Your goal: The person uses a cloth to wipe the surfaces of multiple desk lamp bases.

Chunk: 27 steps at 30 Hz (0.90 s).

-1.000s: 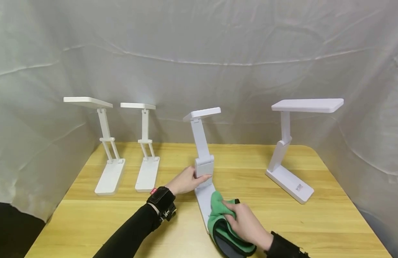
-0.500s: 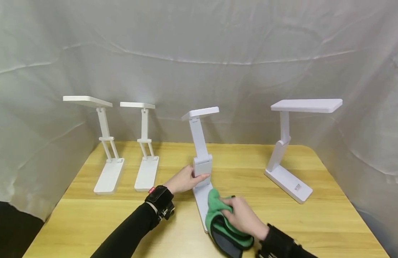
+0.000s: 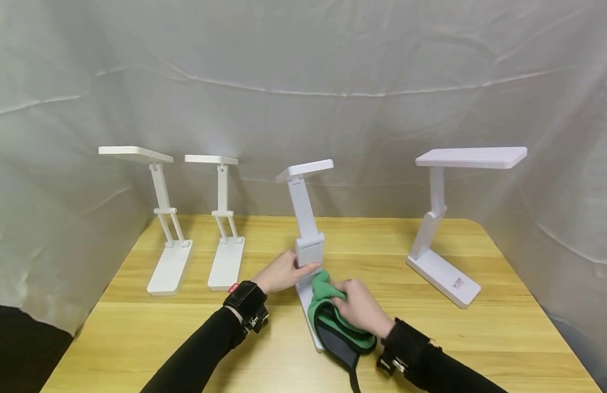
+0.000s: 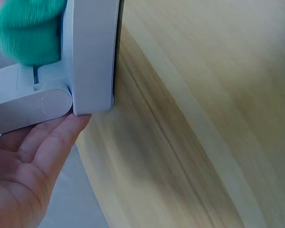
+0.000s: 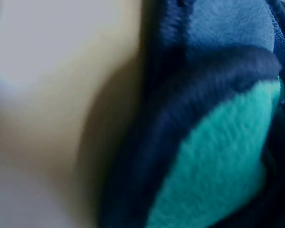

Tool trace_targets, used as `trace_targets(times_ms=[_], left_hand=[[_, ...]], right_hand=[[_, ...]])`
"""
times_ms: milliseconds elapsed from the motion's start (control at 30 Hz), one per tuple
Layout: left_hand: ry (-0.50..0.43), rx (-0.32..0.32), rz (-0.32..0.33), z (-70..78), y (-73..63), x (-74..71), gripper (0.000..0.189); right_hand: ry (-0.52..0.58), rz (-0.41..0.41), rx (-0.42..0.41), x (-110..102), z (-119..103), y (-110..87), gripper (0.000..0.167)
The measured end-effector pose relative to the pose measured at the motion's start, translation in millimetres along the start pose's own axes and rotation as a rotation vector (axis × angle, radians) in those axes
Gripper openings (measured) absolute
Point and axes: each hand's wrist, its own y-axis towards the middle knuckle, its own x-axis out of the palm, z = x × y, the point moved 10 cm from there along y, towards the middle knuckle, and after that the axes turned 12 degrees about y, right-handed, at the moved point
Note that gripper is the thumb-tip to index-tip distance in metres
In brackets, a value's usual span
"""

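A white folding desk lamp (image 3: 303, 210) stands in the middle of the table, its head raised on a jointed stem. My left hand (image 3: 283, 272) grips the lower stem just above the base, thumb across the front. In the left wrist view, the fingers (image 4: 57, 142) lie against the hinge where stem meets base (image 4: 92, 57). My right hand (image 3: 361, 310) pinches a bunched green cloth (image 3: 322, 289) with dark edging and a grey patch, pressed on the base close to the stem. Folds of that cloth (image 5: 218, 156) fill much of the right wrist view.
Two more white desk lamps, one at far left (image 3: 170, 267) and one beside it (image 3: 226, 265), stand unfolded on the wooden table (image 3: 397, 245). Another lamp (image 3: 443, 278) stands at the right, its base angled. A pale grey curtain (image 3: 303, 125) hangs behind and around the table.
My right hand has slid the cloth up along the base toward the stem, slightly leftward. The left hand keeps its hold on the stem, and the other lamps stay put.
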Motion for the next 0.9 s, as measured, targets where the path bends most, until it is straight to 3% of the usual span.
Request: trace_targets(times_ms=[167,233,533,600,800,900], left_hand=[[-0.008,-0.004,-0.014,1.3,0.3,3.1,0.040],[-0.014,-0.009,-0.012,0.9,-0.7,2.2,0.040],[-0.027,-0.015,-0.008,-0.6,-2.7,-0.2,0.037],[-0.019,-0.019,-0.005,-0.7,-2.9,-0.3,0.038],[-0.031,-0.022,-0.014,-0.5,-2.1,2.1,0.040],[-0.031,-0.028,-0.012,-1.2,-1.5,2.5,0.039]], right_hand=[[0.028,-0.068,0.032,2.5,0.8,-42.2,0.037],[0.048,-0.080,0.043,3.7,1.2,-49.1,0.037],[-0.032,0.029,-0.009,3.8,-2.0,0.1,0.036],[-0.032,0.020,-0.005,4.5,-2.5,-5.9,0.038],[0.013,-0.069,0.029,7.4,-1.8,-50.2,0.039],[0.015,-0.071,0.021,6.3,-3.0,-48.5,0.037]])
